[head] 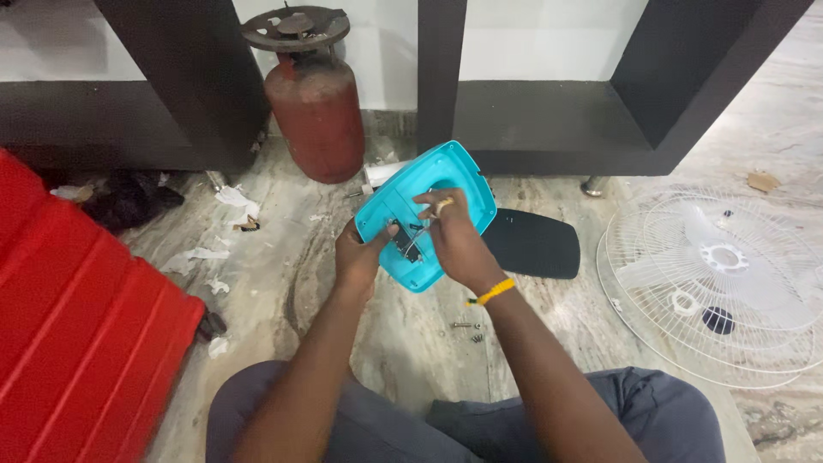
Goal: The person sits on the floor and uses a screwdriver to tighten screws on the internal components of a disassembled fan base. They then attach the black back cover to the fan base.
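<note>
1. Work on the turquoise plastic fan housing [446,184], held above the floor ahead of the rusty red gas cylinder [315,116], is judged mid-disassembly.
2. Housing's edge is gripped by the left hand [358,257]; a thin metal tool is pinched by the right hand [454,240].
3. Steady, precise tool pressure is likely needed next.

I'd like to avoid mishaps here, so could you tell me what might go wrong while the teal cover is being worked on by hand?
1. The loose screws lie on the bare floor by the knees and could roll away or be lost.
2. The teal cover is steadied only by the left hand while the right hand works inside; it might slip.
3. The fan grille lies close and could be knocked.
</note>
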